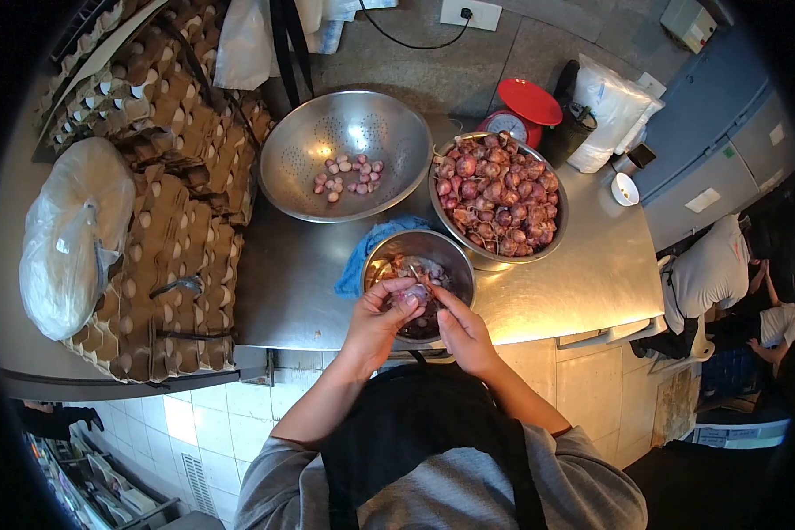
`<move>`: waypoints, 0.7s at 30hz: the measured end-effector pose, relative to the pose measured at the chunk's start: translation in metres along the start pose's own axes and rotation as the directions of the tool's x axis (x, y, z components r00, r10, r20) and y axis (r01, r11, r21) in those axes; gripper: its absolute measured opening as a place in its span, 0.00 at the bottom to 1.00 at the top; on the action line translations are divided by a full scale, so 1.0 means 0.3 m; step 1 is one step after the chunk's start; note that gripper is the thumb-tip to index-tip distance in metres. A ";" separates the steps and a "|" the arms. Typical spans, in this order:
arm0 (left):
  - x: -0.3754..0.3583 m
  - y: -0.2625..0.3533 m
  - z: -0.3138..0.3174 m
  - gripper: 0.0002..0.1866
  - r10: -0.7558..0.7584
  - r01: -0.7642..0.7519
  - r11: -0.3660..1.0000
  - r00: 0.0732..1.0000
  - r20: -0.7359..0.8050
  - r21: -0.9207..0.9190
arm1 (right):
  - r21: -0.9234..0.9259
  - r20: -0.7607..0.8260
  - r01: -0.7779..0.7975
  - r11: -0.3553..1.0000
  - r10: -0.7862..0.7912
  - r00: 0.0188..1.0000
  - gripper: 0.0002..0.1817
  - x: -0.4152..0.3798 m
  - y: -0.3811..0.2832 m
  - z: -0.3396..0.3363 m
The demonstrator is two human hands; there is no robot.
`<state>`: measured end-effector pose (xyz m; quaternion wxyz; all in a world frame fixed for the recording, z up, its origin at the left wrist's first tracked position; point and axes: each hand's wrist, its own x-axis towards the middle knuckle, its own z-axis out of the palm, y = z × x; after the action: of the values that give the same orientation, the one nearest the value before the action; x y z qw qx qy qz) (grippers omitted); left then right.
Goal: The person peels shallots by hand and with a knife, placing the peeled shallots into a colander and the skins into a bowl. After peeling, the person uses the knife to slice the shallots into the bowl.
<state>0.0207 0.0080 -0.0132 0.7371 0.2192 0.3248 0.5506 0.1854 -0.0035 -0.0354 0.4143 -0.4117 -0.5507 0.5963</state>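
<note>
While both forearms reach forward from grey sleeves and bend inward, the left hand [375, 318] and the right hand [462, 331] meet over the small round steel bowl [375, 265] — fingers curled close around one small purple shallot [412, 296], pinched between the two sets of fingertips. Whether either hand also holds a tool cannot be told. Papery peelings lie in that bowl under the hands. Just beyond the right hand sits a larger steel bowl heaped with unpeeled red shallots [497, 196]; beyond the left hand, a wide perforated steel colander [300, 168] holds a few peeled pale-pink bulbs. A blue cloth [357, 261] lies just left of the small bowl. All rest on a brushed steel worktable [583, 274] — stacked brown egg cartons [177, 230] well off to the left, a red kitchen scale [525, 110] farther back.
</note>
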 end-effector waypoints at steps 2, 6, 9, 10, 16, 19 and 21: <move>0.000 -0.001 -0.013 0.12 -0.035 0.035 0.999 0.999 0.034 -0.005 | 0.159 0.007 -0.048 0.986 0.047 0.999 0.22 0.006 0.002 -0.012; -0.004 0.012 0.006 0.11 -0.071 0.072 0.997 0.997 0.042 -0.024 | 0.213 0.013 -0.126 0.969 0.127 0.992 0.22 0.005 -0.078 -0.031; 0.009 0.020 0.009 0.14 -0.107 0.106 0.988 0.994 -0.009 -0.108 | 0.154 -0.001 -0.074 0.985 0.075 0.997 0.21 0.004 -0.101 -0.015; 0.010 0.016 0.009 0.14 -0.087 0.085 0.993 0.996 -0.024 -0.078 | 0.129 0.009 -0.090 0.988 0.090 0.996 0.21 -0.003 -0.097 -0.013; 0.021 -0.012 -0.013 0.14 -0.045 0.045 0.998 0.999 -0.017 0.054 | -0.015 -0.066 -0.042 0.999 0.041 0.997 0.20 0.021 -0.031 -0.027; 0.015 -0.006 -0.006 0.13 -0.068 0.067 0.997 0.997 0.032 0.033 | -0.060 -0.139 -0.026 0.998 0.017 0.990 0.20 0.034 -0.030 -0.053; 0.015 -0.006 -0.010 0.13 -0.076 0.075 0.997 0.996 0.046 0.018 | -0.080 -0.177 -0.045 0.996 0.030 0.984 0.20 0.042 -0.038 -0.063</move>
<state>0.0206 0.0117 -0.0175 0.7629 0.2256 0.3200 0.5145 0.1997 0.0149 -0.0254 0.4322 -0.4900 -0.5287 0.5418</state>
